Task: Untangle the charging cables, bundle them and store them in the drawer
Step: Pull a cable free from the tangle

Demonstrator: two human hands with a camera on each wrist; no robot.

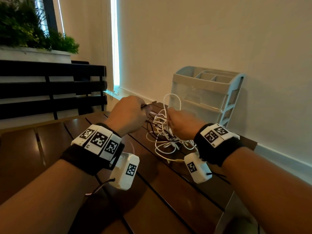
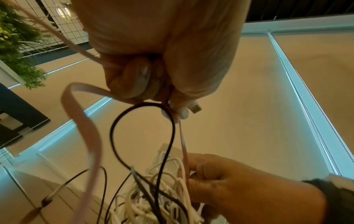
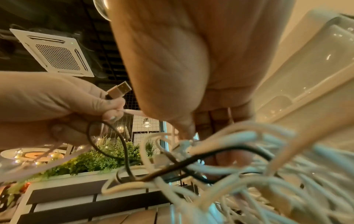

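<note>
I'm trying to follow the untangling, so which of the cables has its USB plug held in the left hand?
The flat pink cable: its USB plug sticks out of the left hand. The white cables stay in the tangle.

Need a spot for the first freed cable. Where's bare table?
Bare slats lie on the table near its front edge, between the wrists, and left of the left hand. Crowded: the tangle under the right hand, up to the drawer unit.

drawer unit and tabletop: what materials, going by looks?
Drawer unit: looks like plastic, with glossy translucent drawer fronts showing highlights and an opaque pale blue-grey frame. Tabletop: dark brown slats with visible gaps and a satin sheen, likely varnished wood, though it could be wood-look composite.
</note>
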